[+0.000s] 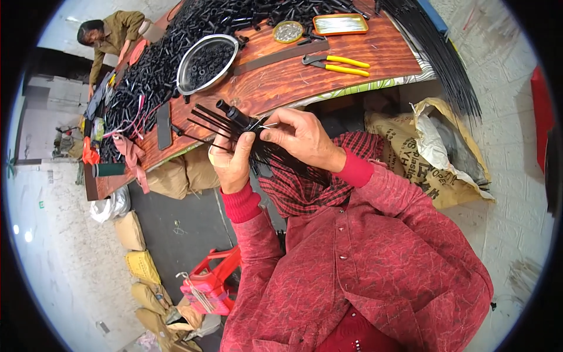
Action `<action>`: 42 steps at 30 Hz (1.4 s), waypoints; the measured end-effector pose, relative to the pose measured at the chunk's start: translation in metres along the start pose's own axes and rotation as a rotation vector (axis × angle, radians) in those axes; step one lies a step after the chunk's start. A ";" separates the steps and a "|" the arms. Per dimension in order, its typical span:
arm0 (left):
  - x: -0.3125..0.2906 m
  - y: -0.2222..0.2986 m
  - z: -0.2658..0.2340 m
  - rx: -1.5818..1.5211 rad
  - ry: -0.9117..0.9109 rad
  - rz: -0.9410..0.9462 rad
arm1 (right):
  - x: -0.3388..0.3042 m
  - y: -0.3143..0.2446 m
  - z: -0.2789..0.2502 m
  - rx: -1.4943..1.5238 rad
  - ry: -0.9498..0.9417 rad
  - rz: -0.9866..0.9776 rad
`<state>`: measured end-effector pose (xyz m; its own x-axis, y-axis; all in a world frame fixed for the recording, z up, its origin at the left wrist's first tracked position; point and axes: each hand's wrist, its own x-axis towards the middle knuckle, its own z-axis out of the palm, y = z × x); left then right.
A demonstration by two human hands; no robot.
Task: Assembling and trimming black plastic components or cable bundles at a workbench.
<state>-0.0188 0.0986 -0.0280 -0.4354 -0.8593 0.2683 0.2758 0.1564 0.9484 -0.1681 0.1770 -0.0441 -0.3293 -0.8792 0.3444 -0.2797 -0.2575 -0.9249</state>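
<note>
My left hand (232, 158) is closed around a bundle of thin black rods (210, 124), whose ends stick out to the left past my fingers. At the top of the bundle is a black tubular plastic piece (233, 114), tilted up and left. My right hand (306, 138) is closed too, pinching a thin silvery wire (268, 125) against the black piece, close to my left thumb. The rods' other ends (293, 167) hang down over a red and black checked cloth (305, 196) on my lap. Fingers partly hide where the wire meets the piece.
The wooden table (390, 56) holds yellow-handled pliers (337, 64), a metal bowl (183, 71) of small black parts, a tray of pins (340, 24), and a heap of black tubes (146, 82). Long rods (431, 53) overhang its right edge. A sack (404, 155) and red stool (220, 273) stand nearby.
</note>
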 end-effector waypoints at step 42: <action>0.017 -0.006 -0.008 0.088 0.058 -0.082 | 0.009 0.011 0.014 0.159 0.034 0.117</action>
<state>-0.0212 0.0794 -0.0304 -0.4020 -0.8974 0.1819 0.1641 0.1248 0.9785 -0.1614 0.1604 -0.0536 -0.3825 -0.8934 0.2356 -0.0925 -0.2167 -0.9719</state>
